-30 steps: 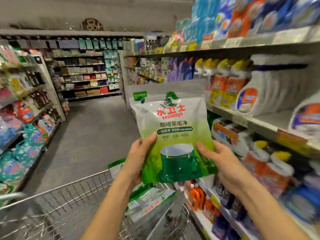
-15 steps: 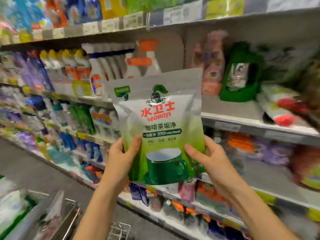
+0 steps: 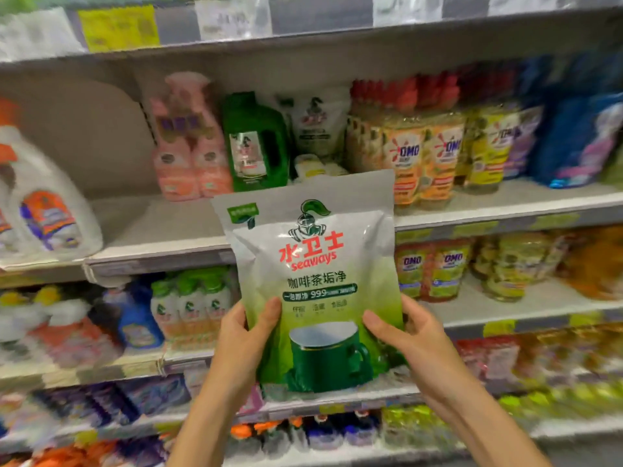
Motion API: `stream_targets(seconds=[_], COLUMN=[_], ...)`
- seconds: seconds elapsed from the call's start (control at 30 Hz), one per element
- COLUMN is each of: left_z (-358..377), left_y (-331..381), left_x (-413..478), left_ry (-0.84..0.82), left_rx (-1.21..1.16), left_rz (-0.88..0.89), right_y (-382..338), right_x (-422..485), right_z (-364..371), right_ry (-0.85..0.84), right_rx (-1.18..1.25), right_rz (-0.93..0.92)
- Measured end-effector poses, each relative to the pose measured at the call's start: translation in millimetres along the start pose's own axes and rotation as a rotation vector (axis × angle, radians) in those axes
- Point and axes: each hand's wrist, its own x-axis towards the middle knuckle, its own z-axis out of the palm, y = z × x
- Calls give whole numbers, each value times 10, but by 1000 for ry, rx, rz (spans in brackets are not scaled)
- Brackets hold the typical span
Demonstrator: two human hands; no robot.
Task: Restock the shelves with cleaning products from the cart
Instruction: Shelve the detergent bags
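**Seaways pouch held up at the shelf**

At far left I see a white jug (image 3: 47,210) with an orange label, too blurred to read, standing on the shelf (image 3: 151,230). Next along it come pink sprays (image 3: 188,146), then a green bottle (image 3: 256,143).

Lower down is the left hand (image 3: 242,345). Its thumb lies across the front of the pouch (image 3: 313,264), and the other fingers are hidden behind the lower left edge. The pouch is upright in the air, in front of the shelf edge and apart from the stock. It reads 水卫士 seaways in red under a knight's helmet, then 咖啡茶垢净 and a dark band with 999. A green mug is pictured at the bottom.

Behind its top, on the shelf, stands a second pouch (image 3: 317,126) with what looks like the same knight, though it is blurred. The right hand (image 3: 418,345) grips the lower right edge the same way, thumb in front.

Further right, yellow OMO bottles (image 3: 424,153) stand in a row. There are OMO packs (image 3: 431,267) one shelf down and a blue bag (image 3: 580,136) at the far right.
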Motion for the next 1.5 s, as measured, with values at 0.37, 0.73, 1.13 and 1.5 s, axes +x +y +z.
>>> stream_targets(seconds=[0.37,0.73,1.13,1.5], left_z=[469,720,923,114], left_y=[216,343,152,635], left_x=[723,1089,943,1060], left_ry=[-190,-172,-1,414], left_rx=[-96,-59,-81,55], left_rz=[-30,49,-57,270], right_y=[-252,-445,-209,-799], right_x=[450,973,1130,1482], right_z=[-233,-342,-526,-131], right_ry=[175,248,249,-221], right_rx=[-42,-100,-261,-244], right_rz=[-28,-70,-105,-191])
